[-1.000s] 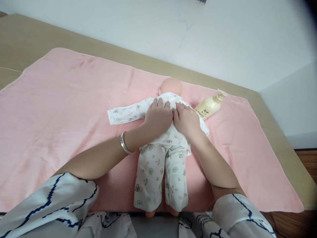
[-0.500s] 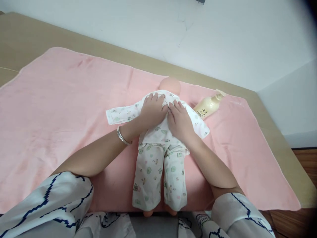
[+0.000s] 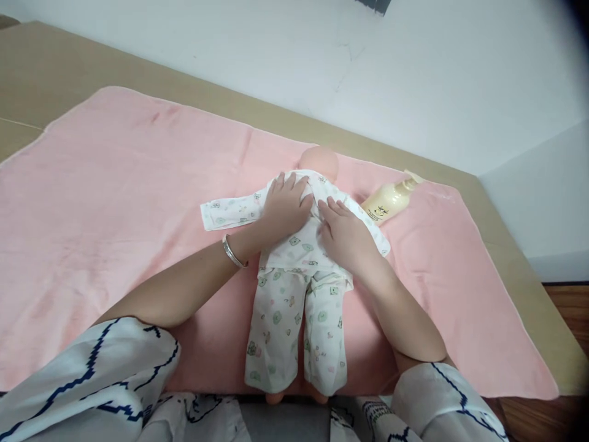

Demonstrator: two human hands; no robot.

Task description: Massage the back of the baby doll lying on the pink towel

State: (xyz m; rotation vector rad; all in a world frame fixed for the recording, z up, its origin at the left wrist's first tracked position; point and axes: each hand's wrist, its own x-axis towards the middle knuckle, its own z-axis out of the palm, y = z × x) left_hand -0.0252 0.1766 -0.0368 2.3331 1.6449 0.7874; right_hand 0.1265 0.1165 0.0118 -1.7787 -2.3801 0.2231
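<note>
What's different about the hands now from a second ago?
A gap opened: the left hand moved slightly up the doll, and the right hand slightly down. Nothing was grabbed or let go. Both hands still lie on the shirt; doll and bottle stayed put.

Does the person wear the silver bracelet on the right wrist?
No, the silver bracelet is near the left hand, around its wrist, and none is visible by the right hand.

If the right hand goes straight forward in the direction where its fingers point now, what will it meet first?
Probably the fingers of the left hand, just ahead across the printed shirt. The right hand seems to lie on that shirt; relative height is hard to judge.
</note>
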